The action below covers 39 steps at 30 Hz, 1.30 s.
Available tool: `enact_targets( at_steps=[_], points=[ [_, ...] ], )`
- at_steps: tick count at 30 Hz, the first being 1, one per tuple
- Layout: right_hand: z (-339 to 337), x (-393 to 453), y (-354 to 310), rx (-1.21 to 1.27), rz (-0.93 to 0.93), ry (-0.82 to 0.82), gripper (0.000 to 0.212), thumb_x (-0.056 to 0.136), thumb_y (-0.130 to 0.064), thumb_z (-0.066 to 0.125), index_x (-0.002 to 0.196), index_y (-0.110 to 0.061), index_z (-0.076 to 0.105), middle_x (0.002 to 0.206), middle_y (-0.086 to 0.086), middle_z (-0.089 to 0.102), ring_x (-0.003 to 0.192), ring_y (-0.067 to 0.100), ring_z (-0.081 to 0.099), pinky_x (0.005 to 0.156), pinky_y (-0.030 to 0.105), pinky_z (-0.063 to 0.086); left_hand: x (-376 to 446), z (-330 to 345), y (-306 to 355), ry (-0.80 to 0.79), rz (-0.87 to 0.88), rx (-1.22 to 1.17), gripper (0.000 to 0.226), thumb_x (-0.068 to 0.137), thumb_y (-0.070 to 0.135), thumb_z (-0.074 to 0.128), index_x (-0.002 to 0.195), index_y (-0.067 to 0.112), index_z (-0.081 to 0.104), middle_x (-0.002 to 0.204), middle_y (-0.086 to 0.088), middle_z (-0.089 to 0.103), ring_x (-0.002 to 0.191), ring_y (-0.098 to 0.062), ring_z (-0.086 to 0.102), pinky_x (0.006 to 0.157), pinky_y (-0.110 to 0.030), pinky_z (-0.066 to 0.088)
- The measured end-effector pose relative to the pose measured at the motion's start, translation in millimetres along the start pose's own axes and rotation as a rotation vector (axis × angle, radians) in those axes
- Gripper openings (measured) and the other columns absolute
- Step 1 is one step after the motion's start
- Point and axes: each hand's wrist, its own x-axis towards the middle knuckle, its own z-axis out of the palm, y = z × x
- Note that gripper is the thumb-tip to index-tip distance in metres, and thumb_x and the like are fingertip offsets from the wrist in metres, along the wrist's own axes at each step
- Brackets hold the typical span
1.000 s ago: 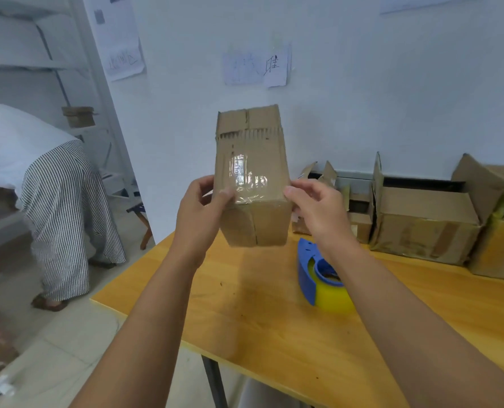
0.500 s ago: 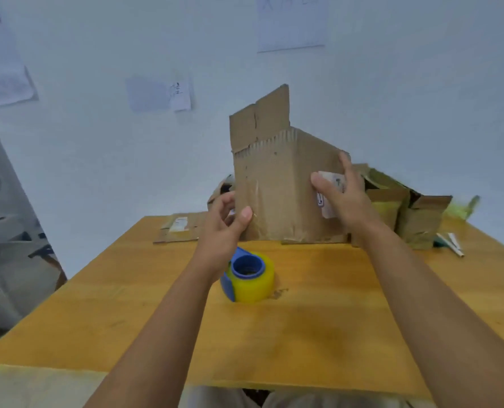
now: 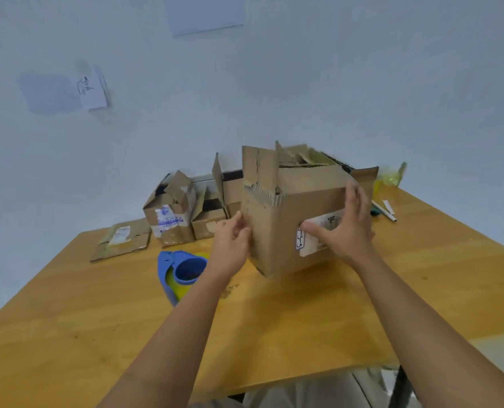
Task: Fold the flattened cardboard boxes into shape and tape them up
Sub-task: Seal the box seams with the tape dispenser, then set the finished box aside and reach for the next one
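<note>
My yellow wooden table [image 3: 303,319] carries a brown cardboard box [image 3: 301,231], a blue-and-yellow tape dispenser [image 3: 183,272], a flattened cardboard piece [image 3: 121,242] and small folded boxes [image 3: 174,219].

Both forearms are bare from the bottom edge of the view up to the wrists, with no sleeves showing. The left hand [image 3: 230,245] and the right hand [image 3: 345,231] are bare too: no gloves, rings, watch or bands. Fingernails look short and plain, though slight blur hides finer detail.

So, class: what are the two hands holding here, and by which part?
The cardboard box standing on the table: the left hand grips its left side, and the right hand is spread over its labelled front face.
</note>
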Motion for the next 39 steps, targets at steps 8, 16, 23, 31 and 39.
enact_targets(
  at_steps=[8, 16, 23, 31, 39],
  points=[
    [14.2, -0.8, 32.3, -0.090, 0.025, 0.134, 0.125, 0.056, -0.094, 0.053, 0.154, -0.042, -0.004, 0.165, 0.008, 0.001, 0.148, 0.039, 0.015, 0.112, 0.063, 0.023, 7.4, 48.2, -13.7, -0.064, -0.170, -0.084, 0.040, 0.105, 0.045, 0.033, 0.140, 0.036, 0.051, 0.142, 0.008, 0.043, 0.128, -0.009, 0.041, 0.106, -0.037, 0.042],
    [31.4, 11.6, 34.4, -0.262, -0.065, 0.195, 0.105, 0.079, -0.058, 0.076, 0.158, -0.028, 0.015, 0.161, 0.019, 0.007, 0.141, 0.041, 0.025, 0.105, 0.053, 0.040, 22.7, 79.6, -28.9, -0.042, -0.080, 0.071, 0.069, 0.090, 0.046, 0.066, 0.149, 0.023, 0.038, 0.138, -0.003, 0.050, 0.122, -0.019, 0.053, 0.098, -0.043, 0.053],
    [46.8, 19.5, 19.4, -0.435, -0.226, 0.174, 0.079, 0.082, -0.036, 0.080, 0.149, -0.017, 0.042, 0.146, 0.025, 0.033, 0.128, 0.043, 0.030, 0.094, 0.055, 0.049, 43.6, 89.5, -25.0, 0.033, 0.012, 0.277, 0.065, 0.091, 0.044, 0.067, 0.145, 0.021, 0.041, 0.134, 0.000, 0.056, 0.119, -0.017, 0.055, 0.093, -0.033, 0.051],
    [86.9, 17.4, -60.0, -0.433, -0.552, 0.141, 0.058, 0.088, -0.037, 0.059, 0.139, -0.012, 0.050, 0.140, 0.019, 0.046, 0.129, 0.038, 0.043, 0.101, 0.054, 0.040, 45.6, -5.2, -26.4, 0.131, 0.180, 0.433, 0.047, 0.095, 0.032, 0.061, 0.139, 0.021, 0.049, 0.130, 0.004, 0.058, 0.113, -0.009, 0.055, 0.093, -0.030, 0.050],
    [205.5, -6.1, -158.2, -0.369, -0.796, -0.197, 0.042, 0.088, -0.038, 0.062, 0.125, -0.018, 0.063, 0.131, 0.009, 0.055, 0.128, 0.029, 0.046, 0.110, 0.053, 0.032, 34.6, -167.5, -111.5, 0.353, 0.026, 0.605, 0.033, 0.097, 0.029, 0.054, 0.128, 0.019, 0.058, 0.124, 0.000, 0.058, 0.113, -0.016, 0.054, 0.081, -0.026, 0.039]
  ],
)
